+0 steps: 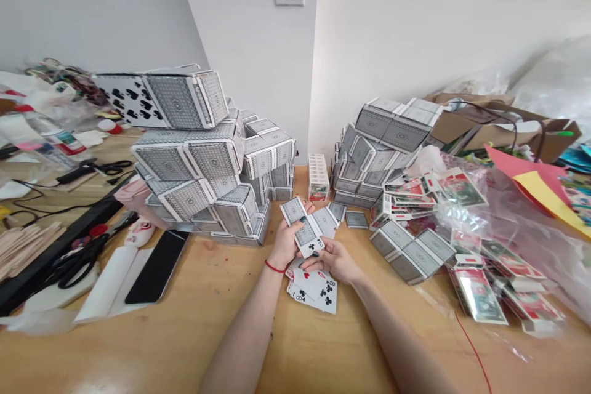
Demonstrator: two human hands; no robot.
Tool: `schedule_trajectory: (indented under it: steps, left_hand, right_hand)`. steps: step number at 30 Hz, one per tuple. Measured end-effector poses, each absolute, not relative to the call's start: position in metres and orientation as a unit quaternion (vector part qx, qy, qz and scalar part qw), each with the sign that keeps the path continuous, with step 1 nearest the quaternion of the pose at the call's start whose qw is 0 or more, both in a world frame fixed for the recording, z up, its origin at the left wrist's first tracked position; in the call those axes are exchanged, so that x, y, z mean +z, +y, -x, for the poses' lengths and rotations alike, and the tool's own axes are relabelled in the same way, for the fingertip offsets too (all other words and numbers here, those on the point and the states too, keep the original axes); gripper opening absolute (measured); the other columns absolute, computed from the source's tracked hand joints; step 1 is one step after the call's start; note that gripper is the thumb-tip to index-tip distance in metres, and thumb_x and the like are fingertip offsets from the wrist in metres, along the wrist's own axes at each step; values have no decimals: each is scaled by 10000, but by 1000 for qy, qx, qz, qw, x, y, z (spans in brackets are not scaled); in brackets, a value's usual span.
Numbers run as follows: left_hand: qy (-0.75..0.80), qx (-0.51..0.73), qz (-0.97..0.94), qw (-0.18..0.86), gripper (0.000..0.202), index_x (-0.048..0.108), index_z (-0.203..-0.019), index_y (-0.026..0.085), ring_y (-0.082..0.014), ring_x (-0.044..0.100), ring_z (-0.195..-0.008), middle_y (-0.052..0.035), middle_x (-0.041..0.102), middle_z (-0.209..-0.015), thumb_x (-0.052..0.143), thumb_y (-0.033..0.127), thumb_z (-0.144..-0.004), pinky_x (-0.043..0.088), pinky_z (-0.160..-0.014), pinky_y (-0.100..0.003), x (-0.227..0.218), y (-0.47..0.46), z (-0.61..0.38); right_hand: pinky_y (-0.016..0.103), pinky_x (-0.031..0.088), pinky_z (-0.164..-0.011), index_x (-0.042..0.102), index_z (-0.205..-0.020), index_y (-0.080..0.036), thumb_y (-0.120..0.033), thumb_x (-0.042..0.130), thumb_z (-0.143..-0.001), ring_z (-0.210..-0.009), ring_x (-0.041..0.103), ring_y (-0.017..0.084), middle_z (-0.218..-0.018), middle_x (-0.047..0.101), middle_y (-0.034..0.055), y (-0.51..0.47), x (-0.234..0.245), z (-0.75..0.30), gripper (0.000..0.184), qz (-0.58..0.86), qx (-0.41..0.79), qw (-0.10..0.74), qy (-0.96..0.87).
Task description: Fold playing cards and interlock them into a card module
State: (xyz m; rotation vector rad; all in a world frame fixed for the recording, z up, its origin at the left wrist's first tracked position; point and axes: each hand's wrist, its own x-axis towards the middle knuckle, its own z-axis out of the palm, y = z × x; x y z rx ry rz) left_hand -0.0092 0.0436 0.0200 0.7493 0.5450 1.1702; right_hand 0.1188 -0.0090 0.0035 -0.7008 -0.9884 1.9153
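My left hand (282, 247) is closed around grey-backed playing cards (292, 210), its thumb lying across their backs. The lowest of these cards is folded or turned so that a two of clubs (312, 248) shows. My right hand (340, 263) pinches at this card's lower right edge, fingers curled beneath it. Under both hands, a loose pile of face-up cards (327, 298) lies on the table, an eight of clubs among them. Just beyond the hands are more grey-backed cards (356, 219), lying flat.
Stacked blocks of folded cards stand left (215, 154) and right (392, 129). A two-block piece (413, 252) lies by my right arm. Between the stacks sits a row of card boxes (318, 175). Opened card boxes (478, 289), a phone (157, 268) and scissors (85, 258) lie around.
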Motion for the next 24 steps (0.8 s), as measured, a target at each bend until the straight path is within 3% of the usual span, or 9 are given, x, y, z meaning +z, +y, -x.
schedule_trajectory:
  steps: [5,10,14,17,21,24]
  left_hand:
    - [236,541,-326,738,480,448,-1210,175,-216,464,-1126,-101,517,-1207,535,177,-738,389,-910,-325,22,36,3]
    - [242,518,-335,749,461,451,-1202,194,-202,570,-964,-87,569,-1135,527,209,-748,498,-647,-257,25,31,-2]
    - [250,517,-345,743,447,450,-1188,178,-148,611,-704,-94,615,-1013,527,258,-755,478,-512,-226,25,29,-5]
    - [242,488,-382,747,424,479,-1123,148,-88,535,-478,-81,629,-892,557,298,-734,447,-436,-228,23,27,-3]
    - [270,449,-466,713,366,521,-928,127,-105,546,-538,-45,618,-777,677,251,-620,466,-509,-244,20,24,2]
    - [316,449,-498,671,286,530,-835,125,-112,543,-560,-22,595,-682,653,294,-640,456,-543,-247,19,23,3]
  right_hand:
    - [261,499,-526,560,-766,-110,-364,619,-699,-525,628,148,-676,666,80,-6,1,-114,269,346,708,460,-409]
    - [164,331,-339,569,-580,-110,-431,513,-764,-315,489,79,-391,558,10,-5,4,-110,374,417,631,461,-464]
    - [173,300,-335,523,-532,-135,-460,477,-779,-286,433,60,-387,528,-11,-3,5,-110,410,435,585,498,-469]
    - [182,298,-337,507,-564,-145,-481,479,-770,-298,428,59,-447,552,-9,-1,3,-113,395,436,577,519,-456]
    - [189,316,-345,496,-603,-156,-507,492,-751,-325,446,71,-470,551,-14,3,0,-117,381,437,578,547,-419]
    - [205,335,-351,507,-587,-157,-540,496,-729,-329,447,85,-449,545,-6,5,-1,-118,409,444,577,550,-409]
